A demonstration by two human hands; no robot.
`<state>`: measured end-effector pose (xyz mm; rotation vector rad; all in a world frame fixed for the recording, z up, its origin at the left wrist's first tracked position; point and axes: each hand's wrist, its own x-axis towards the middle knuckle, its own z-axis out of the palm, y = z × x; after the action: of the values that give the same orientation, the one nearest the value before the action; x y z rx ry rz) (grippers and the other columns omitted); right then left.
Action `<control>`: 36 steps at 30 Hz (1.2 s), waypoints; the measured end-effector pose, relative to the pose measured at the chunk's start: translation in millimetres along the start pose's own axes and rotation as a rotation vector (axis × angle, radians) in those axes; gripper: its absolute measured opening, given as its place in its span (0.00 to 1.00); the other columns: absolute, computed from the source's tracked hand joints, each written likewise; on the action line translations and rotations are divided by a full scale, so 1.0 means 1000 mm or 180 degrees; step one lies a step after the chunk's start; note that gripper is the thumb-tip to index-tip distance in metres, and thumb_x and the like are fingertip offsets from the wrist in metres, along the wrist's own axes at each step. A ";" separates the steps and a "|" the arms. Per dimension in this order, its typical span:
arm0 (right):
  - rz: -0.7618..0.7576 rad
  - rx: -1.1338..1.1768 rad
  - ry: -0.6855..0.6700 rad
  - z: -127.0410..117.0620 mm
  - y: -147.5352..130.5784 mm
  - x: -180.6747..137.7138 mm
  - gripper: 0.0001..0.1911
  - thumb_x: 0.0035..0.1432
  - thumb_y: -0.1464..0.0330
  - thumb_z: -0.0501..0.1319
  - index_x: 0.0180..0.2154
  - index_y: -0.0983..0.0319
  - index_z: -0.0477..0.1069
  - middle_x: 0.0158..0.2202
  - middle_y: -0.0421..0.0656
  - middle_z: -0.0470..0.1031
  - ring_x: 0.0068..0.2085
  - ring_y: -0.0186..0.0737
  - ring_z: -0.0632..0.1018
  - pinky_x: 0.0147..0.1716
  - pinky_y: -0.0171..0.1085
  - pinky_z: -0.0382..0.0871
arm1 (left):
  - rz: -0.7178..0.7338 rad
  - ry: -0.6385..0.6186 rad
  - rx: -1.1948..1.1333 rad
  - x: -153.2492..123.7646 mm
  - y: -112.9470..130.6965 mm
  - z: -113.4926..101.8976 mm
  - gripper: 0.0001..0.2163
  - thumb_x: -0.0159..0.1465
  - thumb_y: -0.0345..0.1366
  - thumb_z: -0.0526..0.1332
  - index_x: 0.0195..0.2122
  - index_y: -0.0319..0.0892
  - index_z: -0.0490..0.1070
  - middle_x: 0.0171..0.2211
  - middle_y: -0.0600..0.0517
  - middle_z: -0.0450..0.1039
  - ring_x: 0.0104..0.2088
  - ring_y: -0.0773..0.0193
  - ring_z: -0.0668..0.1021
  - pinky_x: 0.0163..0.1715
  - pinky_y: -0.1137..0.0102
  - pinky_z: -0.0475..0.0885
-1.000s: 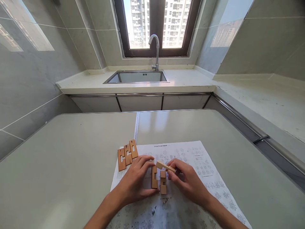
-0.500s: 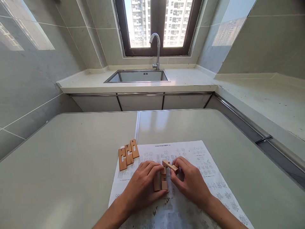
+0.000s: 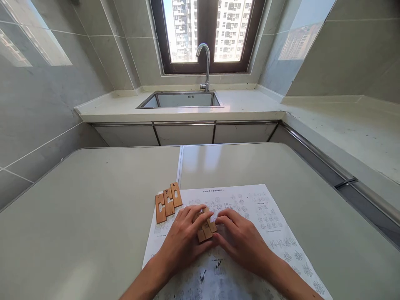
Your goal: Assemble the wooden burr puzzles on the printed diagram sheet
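Note:
My left hand (image 3: 183, 239) and my right hand (image 3: 240, 239) close from both sides on a small cluster of notched wooden puzzle pieces (image 3: 206, 227), pressed together on a printed instruction sheet (image 3: 265, 216). Fingers of both hands curl around the cluster and hide most of it. Three more flat notched wooden pieces (image 3: 168, 202), numbered on top, lie side by side at the sheet's far left corner, a short way beyond my left hand.
The sheet lies on a pale grey table (image 3: 93, 208). Beyond it a counter holds a steel sink (image 3: 184, 100) with a curved tap (image 3: 204, 66) under a window. A second counter (image 3: 343, 125) runs along the right wall.
My right hand brought the piece it held in the air down onto the two pieces by my left hand. Both hands have now closed on the joined cluster, which shifted slightly away from me.

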<state>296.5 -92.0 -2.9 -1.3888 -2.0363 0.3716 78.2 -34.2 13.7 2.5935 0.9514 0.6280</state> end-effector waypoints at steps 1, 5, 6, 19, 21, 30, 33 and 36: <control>-0.0030 0.0060 -0.0023 -0.001 -0.001 0.000 0.07 0.69 0.69 0.61 0.48 0.57 0.69 0.48 0.47 0.77 0.44 0.47 0.81 0.40 0.44 0.79 | 0.0031 0.0002 0.0020 0.000 0.000 0.000 0.26 0.64 0.40 0.73 0.62 0.52 0.68 0.60 0.46 0.73 0.58 0.47 0.76 0.57 0.50 0.75; -0.0167 0.0239 -0.0107 -0.002 -0.005 0.002 0.10 0.70 0.71 0.60 0.52 0.56 0.69 0.49 0.48 0.77 0.46 0.47 0.81 0.44 0.46 0.80 | 0.0067 0.0036 0.0026 0.001 0.000 -0.001 0.19 0.65 0.38 0.72 0.57 0.51 0.72 0.56 0.47 0.76 0.56 0.48 0.77 0.55 0.51 0.76; -0.0175 0.0253 -0.0117 -0.002 -0.005 0.002 0.11 0.70 0.71 0.59 0.52 0.57 0.69 0.50 0.48 0.77 0.46 0.48 0.81 0.44 0.46 0.80 | 0.0035 0.0058 0.0038 0.001 -0.001 -0.002 0.19 0.65 0.37 0.71 0.56 0.50 0.72 0.55 0.47 0.76 0.56 0.48 0.77 0.55 0.52 0.76; -0.0126 0.0260 -0.0200 -0.004 -0.004 0.001 0.15 0.68 0.76 0.57 0.53 0.58 0.68 0.50 0.50 0.77 0.46 0.49 0.81 0.44 0.49 0.81 | -0.0126 0.0261 0.0796 0.005 -0.021 -0.024 0.15 0.61 0.29 0.64 0.49 0.45 0.74 0.59 0.45 0.76 0.62 0.42 0.72 0.61 0.44 0.69; -0.0125 0.0273 -0.0201 -0.004 -0.004 0.001 0.15 0.68 0.76 0.57 0.53 0.58 0.68 0.50 0.50 0.77 0.46 0.49 0.81 0.44 0.49 0.81 | -0.0122 0.0264 0.0839 0.005 -0.019 -0.027 0.14 0.57 0.28 0.64 0.45 0.45 0.74 0.59 0.45 0.76 0.62 0.41 0.72 0.61 0.44 0.68; -0.0163 0.0285 -0.0156 -0.005 -0.006 0.004 0.15 0.66 0.78 0.57 0.52 0.58 0.69 0.48 0.49 0.78 0.45 0.49 0.81 0.43 0.48 0.81 | -0.0323 0.0496 0.0886 0.007 -0.012 -0.032 0.04 0.64 0.33 0.64 0.32 0.46 0.71 0.52 0.47 0.80 0.57 0.41 0.75 0.56 0.42 0.71; -0.0158 0.0292 -0.0151 -0.005 -0.007 0.003 0.15 0.66 0.78 0.57 0.51 0.58 0.69 0.48 0.48 0.78 0.44 0.48 0.81 0.43 0.47 0.81 | -0.0346 0.0562 0.0872 0.006 -0.013 -0.031 0.05 0.63 0.27 0.62 0.36 0.46 0.72 0.50 0.47 0.80 0.56 0.42 0.75 0.56 0.42 0.71; -0.0192 0.0268 -0.0121 -0.005 -0.006 0.004 0.15 0.66 0.78 0.57 0.51 0.57 0.69 0.47 0.48 0.78 0.44 0.48 0.81 0.42 0.47 0.81 | -0.0199 0.0647 0.0790 0.006 -0.009 -0.028 0.13 0.61 0.22 0.59 0.42 0.46 0.73 0.51 0.47 0.80 0.57 0.43 0.75 0.57 0.43 0.70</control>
<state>294.3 -91.8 5.4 -1.2757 -2.0640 0.4555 63.2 -20.3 36.0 2.7387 1.2405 0.8157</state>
